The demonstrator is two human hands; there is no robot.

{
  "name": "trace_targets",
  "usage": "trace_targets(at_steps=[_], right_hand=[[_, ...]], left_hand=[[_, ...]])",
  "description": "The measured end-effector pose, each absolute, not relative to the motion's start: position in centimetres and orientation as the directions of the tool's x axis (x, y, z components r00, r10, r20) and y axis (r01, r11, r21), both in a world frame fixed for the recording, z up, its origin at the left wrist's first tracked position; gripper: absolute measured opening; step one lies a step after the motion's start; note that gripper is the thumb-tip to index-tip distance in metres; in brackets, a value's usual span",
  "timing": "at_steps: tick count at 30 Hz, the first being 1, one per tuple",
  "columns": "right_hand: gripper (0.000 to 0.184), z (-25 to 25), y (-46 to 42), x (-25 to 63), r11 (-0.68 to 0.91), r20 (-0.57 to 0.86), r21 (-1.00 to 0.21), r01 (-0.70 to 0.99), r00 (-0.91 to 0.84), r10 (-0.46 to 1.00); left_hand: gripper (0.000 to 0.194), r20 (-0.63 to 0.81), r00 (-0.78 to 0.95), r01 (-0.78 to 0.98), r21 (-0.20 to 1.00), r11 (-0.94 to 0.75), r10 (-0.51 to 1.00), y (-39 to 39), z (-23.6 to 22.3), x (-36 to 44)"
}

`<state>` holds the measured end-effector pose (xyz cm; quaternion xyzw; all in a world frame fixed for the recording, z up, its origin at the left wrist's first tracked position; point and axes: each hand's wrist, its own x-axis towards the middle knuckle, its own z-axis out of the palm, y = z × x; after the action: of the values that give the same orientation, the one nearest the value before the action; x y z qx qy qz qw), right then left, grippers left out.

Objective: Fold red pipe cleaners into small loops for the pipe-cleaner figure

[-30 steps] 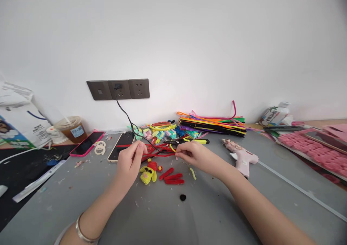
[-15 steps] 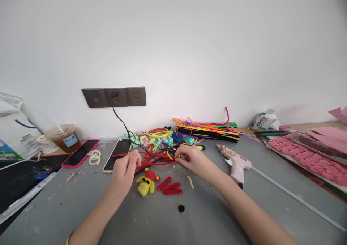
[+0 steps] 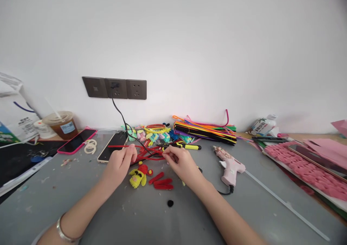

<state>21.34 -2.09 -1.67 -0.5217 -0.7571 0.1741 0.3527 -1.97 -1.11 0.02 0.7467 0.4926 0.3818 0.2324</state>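
My left hand [image 3: 121, 163] is closed, thumb against fingers, on a red pipe cleaner [image 3: 115, 146]; one end sticks out to the left. To its right my right hand [image 3: 180, 162] pinches red pipe cleaner near other red strands [image 3: 148, 154], and I cannot tell whether it is the same length. Below the hands lies a small yellow pipe-cleaner figure [image 3: 137, 178] with a red hat and dark glasses. Several short folded red pieces [image 3: 163, 184] lie beside it. A black pompom [image 3: 170, 203] sits nearer to me. Yellow-and-black scissors [image 3: 191, 147] lie behind my right hand, partly hidden.
A pink glue gun [image 3: 230, 167] with a long glue stick lies to the right. A bundle of coloured pipe cleaners [image 3: 206, 131] rests by the wall. Two phones, one pink-edged [image 3: 77, 142], a drink cup [image 3: 62, 125] and a black cord [image 3: 119, 109] are on the left.
My right hand has moved left, closer to my left hand, and now mostly covers the small yellow scrap. The view has shifted slightly. Both hands stay closed.
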Motion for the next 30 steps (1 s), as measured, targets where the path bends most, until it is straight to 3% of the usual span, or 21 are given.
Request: trace_targets(at_steps=[10,16,23,30], right_hand=[[0.02,-3.3,-1.8,21.4,0.381,0.361,-0.654,0.654,-0.173,0.916],[0.019,-3.1,-2.3,20.9,0.406,0.368,-0.638,0.654,-0.204,0.907],[0.019,-3.0,-3.2,20.7,0.43,0.351,-0.653,0.624,-0.255,0.901],[0.019,-3.1,-3.0,20.3,0.457,0.353,-0.661,0.595,-0.291,0.889]], left_hand=[[0.052,0.335,0.183,0.532,0.757,-0.379,0.924,-0.9,-1.4,-1.4],[0.048,0.378,0.227,0.578,0.689,-0.437,0.897,-1.2,-1.9,-1.5],[0.021,0.422,0.301,0.639,0.576,-0.509,0.855,0.5,-2.9,-2.2],[0.016,0.359,0.415,0.677,0.492,-0.547,0.836,1.2,-4.0,-2.6]])
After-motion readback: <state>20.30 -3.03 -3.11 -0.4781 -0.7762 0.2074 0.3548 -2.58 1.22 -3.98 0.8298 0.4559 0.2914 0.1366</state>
